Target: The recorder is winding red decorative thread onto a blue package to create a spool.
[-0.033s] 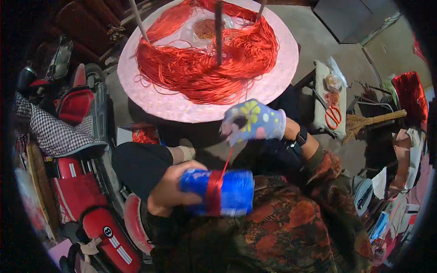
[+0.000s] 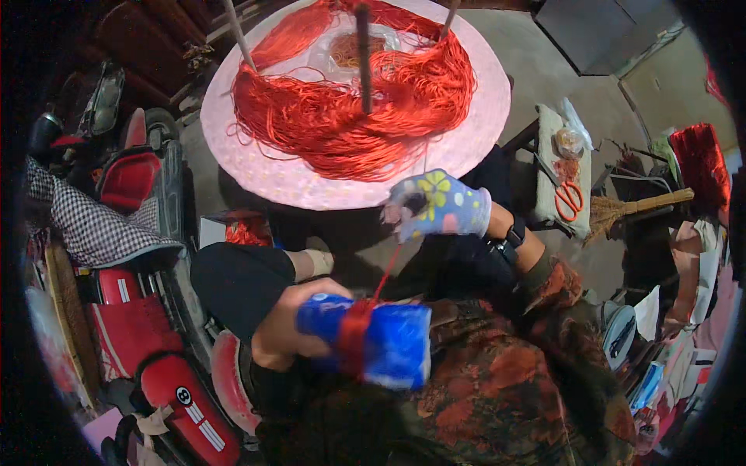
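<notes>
From the head view, and it's quick — the blue packet (image 2: 396, 342) has just tipped, its right end dropping so that it now slopes down toward the lap. The left hand (image 2: 284, 326) is clamped round its left end; the packet hangs clear of the table (image 2: 272, 175), just above the patterned clothing. That turn, I'd judge, is what lays thread on the red band (image 2: 355, 338) around its middle. The gloved right hand (image 2: 443, 206) has edged a touch to the right, fingers curled round the red strand (image 2: 388, 273), which runs taut down to the band — a guide, by the look of it. The two hands are well apart.

Up on the round table, the big red skein (image 2: 350, 132) lies looped about upright sticks (image 2: 364, 62). Inside its ring sits a clear plastic bag (image 2: 317, 58) with reddish-brown loops (image 2: 353, 50) in it. Down by the knee, a white box (image 2: 210, 231) shows something shiny and red, too hidden to name. Off right, another clear bag (image 2: 571, 141) rests on a pale pad (image 2: 549, 124), its contents yellowish.
</notes>
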### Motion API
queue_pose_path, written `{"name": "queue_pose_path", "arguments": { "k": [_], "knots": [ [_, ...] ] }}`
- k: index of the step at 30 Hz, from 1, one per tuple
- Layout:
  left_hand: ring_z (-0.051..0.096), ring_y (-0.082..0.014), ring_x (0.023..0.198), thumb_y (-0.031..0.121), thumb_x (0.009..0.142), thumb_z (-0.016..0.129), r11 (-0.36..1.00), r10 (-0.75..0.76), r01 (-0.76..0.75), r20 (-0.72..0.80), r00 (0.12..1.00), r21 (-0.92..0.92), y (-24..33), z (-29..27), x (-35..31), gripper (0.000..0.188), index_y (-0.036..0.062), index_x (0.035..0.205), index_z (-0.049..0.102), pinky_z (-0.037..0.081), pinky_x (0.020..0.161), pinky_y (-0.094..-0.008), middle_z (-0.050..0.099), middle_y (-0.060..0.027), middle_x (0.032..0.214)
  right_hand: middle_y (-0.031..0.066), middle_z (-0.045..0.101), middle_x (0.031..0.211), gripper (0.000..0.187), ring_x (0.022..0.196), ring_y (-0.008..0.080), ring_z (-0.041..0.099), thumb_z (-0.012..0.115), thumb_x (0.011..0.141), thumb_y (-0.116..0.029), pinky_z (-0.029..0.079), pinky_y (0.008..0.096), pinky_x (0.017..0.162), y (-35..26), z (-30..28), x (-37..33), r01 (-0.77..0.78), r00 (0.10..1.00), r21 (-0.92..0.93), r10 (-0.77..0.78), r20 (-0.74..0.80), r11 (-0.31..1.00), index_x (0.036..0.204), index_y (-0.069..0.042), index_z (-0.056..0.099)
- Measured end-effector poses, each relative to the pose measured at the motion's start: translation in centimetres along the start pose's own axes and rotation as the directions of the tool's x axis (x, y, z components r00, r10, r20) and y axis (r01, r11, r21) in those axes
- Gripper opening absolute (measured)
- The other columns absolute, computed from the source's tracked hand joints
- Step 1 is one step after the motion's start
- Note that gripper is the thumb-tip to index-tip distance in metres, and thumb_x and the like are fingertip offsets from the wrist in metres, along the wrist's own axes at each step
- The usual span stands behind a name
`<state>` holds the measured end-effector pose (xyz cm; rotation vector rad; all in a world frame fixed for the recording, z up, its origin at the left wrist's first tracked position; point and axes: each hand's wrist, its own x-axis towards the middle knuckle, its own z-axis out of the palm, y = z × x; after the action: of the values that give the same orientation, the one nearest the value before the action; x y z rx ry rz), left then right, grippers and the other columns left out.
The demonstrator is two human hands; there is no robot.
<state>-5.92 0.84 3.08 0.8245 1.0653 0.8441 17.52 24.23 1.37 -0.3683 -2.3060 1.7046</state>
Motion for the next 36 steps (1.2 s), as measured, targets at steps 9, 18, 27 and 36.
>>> {"name": "queue_pose_path", "arguments": {
  "k": [9, 18, 27, 36],
  "knots": [
    [0.063, -0.0298, 0.096, 0.033, 0.091, 0.064, 0.884, 0.293, -0.467, -0.769, 0.568, -0.008, -1.1, 2.7, 2.0, 0.046, 0.0022, 0.124, 0.053, 0.053, 0.083, -0.0377, 0.060, -0.0185, 0.114, 0.0096, 0.069, 0.085, 0.012, 0.080, 0.0344, 0.068, 0.062, 0.084, -0.024, 0.053, 0.0413, 0.069, -2.5, 4.9, -2.0, 0.323, 0.934, -0.745, -0.070, 0.349, 0.583, 0.087, -0.012, 0.064],
    [0.061, -0.0142, 0.096, 0.020, 0.061, 0.079, 0.970, -0.053, 0.072, -0.086, 0.995, 0.234, 2.8, 2.8, 1.2, 0.055, 0.0051, 0.112, 0.064, 0.049, 0.086, -0.0303, 0.065, -0.0045, 0.105, 0.0061, 0.070, 0.089, 0.023, 0.080, 0.0160, 0.066, 0.073, 0.084, -0.020, 0.053, 0.0300, 0.074, -0.7, -0.4, 0.6, 0.042, 0.983, -0.113, -0.020, 0.182, 0.993, 0.099, -0.004, 0.068],
    [0.066, -0.0226, 0.090, 0.031, 0.079, 0.074, 0.937, 0.347, -0.258, -0.688, 0.637, 0.233, 2.9, 2.6, 1.4, 0.056, 0.0041, 0.125, 0.055, 0.054, 0.081, -0.0346, 0.064, -0.0133, 0.108, 0.0147, 0.068, 0.080, 0.016, 0.071, 0.0347, 0.066, 0.063, 0.091, -0.025, 0.053, 0.0404, 0.063, -3.2, 3.5, -3.1, 0.262, 0.926, -0.201, -0.187, 0.328, 0.944, 0.090, -0.009, 0.066],
    [0.062, -0.0180, 0.098, 0.035, 0.074, 0.077, 0.959, 0.283, -0.263, -0.383, 0.880, 0.104, 1.2, 4.2, 0.4, 0.062, 0.0023, 0.123, 0.057, 0.049, 0.089, -0.0336, 0.063, -0.0075, 0.112, 0.0074, 0.071, 0.091, 0.018, 0.084, 0.0170, 0.068, 0.065, 0.092, -0.022, 0.053, 0.0312, 0.076, -0.9, 0.8, 0.2, -0.047, 0.986, 0.104, 0.030, 0.161, 0.993, 0.101, -0.006, 0.069]
  ]
}}
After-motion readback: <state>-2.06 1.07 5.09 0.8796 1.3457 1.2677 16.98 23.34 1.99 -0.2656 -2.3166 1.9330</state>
